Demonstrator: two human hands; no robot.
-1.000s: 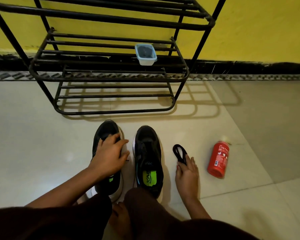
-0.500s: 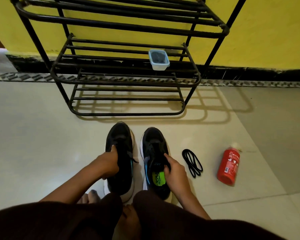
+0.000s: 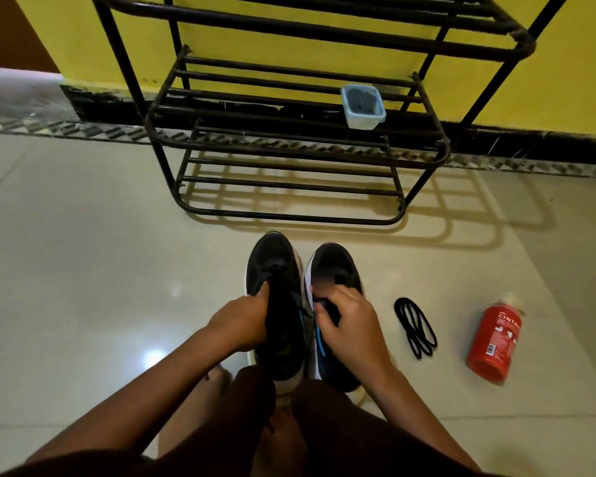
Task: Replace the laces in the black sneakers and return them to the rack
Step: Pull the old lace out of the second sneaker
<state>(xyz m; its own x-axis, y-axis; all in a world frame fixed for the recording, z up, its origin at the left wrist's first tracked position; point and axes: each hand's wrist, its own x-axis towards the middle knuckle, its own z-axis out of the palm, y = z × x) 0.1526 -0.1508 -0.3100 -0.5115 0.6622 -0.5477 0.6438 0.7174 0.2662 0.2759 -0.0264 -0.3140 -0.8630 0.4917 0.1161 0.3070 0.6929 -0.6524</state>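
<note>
You are gripping the left sneaker with your left hand, fingers curled round its side. Your right hand is pinching at the right sneaker near its tongue. Both sneakers are standing on the floor at your 12 o'clock, short of the rack. A coiled black lace is lying at the right sneaker's 3 o'clock.

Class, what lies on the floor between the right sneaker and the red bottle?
In the head view, a looped black lace lies between the right sneaker and the red bottle, touching neither.
</note>
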